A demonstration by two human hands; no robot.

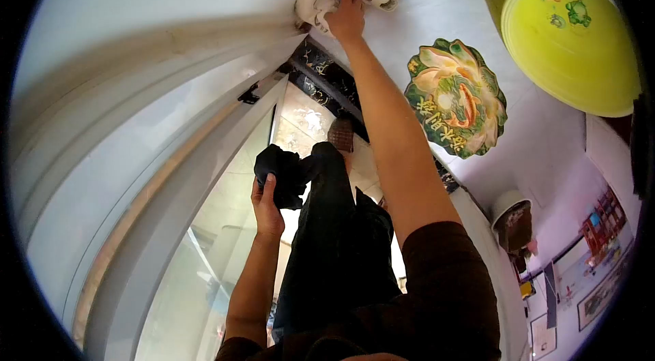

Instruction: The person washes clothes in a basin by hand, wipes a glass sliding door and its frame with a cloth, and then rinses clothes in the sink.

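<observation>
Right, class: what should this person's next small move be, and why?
Probably the right hand should get a secure grip on the white shoes: its fingers are already at them, while the left hand is occupied with black cloth.

White shoes (316, 1), black cloth (280, 177)

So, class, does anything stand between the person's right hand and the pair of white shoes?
Nothing visible does. The right hand is right at the white shoes, its fingers against them. The flower-patterned mat lies beside the forearm, out of that path, and the black cloth is in the left hand.
</observation>
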